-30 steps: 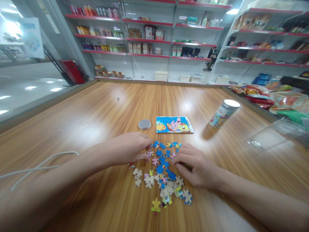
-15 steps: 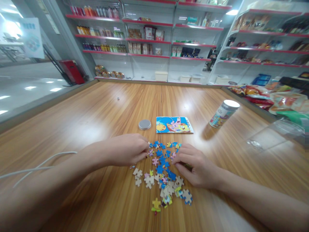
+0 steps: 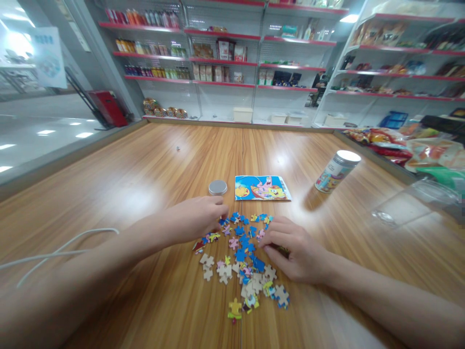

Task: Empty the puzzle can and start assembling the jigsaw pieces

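Observation:
Several loose jigsaw pieces (image 3: 244, 261), blue, pink, yellow and plain cardboard, lie scattered on the wooden table (image 3: 145, 184) in front of me. My left hand (image 3: 198, 218) rests at the pile's upper left edge with its fingers curled together on a piece. My right hand (image 3: 292, 247) lies on the right side of the pile, fingers bent down and pinched on pieces beneath it. A few joined pieces (image 3: 204, 241) show just below my left hand. The cartoon reference picture (image 3: 262, 187) lies flat beyond the pile.
A round metal lid (image 3: 218, 187) sits left of the picture. A printed tin (image 3: 336, 171) stands to the right. A white cable (image 3: 54, 252) curves along the left. Snack bags (image 3: 407, 140) and a clear plastic container (image 3: 417, 198) crowd the right edge. Shop shelves (image 3: 225, 60) fill the background.
My left hand has shifted slightly up and away, uncovering the joined pieces beneath it. My right hand has stayed in place.

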The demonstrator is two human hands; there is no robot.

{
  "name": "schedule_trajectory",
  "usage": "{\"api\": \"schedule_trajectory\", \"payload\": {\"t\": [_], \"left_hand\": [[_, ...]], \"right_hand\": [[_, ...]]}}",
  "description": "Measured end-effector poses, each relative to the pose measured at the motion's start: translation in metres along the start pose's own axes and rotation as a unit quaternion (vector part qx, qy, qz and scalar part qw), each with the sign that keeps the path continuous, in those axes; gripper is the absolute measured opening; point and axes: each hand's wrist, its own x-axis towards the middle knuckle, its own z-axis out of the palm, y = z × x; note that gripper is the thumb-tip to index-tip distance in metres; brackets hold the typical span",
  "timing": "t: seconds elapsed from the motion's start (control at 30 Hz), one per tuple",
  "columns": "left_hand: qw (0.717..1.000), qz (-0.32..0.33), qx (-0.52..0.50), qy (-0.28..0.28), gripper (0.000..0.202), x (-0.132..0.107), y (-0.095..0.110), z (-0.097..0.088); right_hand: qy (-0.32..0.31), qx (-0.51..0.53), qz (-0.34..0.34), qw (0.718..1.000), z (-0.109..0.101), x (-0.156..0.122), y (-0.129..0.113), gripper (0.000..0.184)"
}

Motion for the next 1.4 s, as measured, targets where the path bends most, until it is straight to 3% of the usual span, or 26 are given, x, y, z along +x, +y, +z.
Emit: {"api": "schedule_trajectory", "payload": {"t": [0.37, 0.53, 0.83, 1.1, 1.4], "left_hand": [[0.997, 0.053, -0.054, 0.009, 0.007, -0.001, 0.004, 0.003], [0.997, 0.046, -0.047, 0.029, 0.02, 0.0, -0.002, 0.009], [0.998, 0.039, -0.036, 0.019, 0.01, 0.0, 0.0, 0.01], [0.998, 0.046, -0.023, 0.023, 0.03, -0.001, 0.001, 0.011], [1.0, 0.024, -0.009, 0.009, 0.01, 0.002, 0.003, 0.008]], "right_hand": [[-0.005, -0.009, -0.001, 1.0, 0.0, 0.001, 0.0, 0.015], [0.0, -0.006, -0.002, 1.0, 0.0, 0.0, -0.001, 0.016], [0.0, -0.007, 0.002, 1.0, 0.0, 0.0, -0.001, 0.014], [-0.002, -0.012, -0.002, 1.0, -0.001, 0.001, -0.002, 0.015], [-0.004, 0.001, 0.003, 1.0, -0.001, 0.001, -0.001, 0.013]]}}
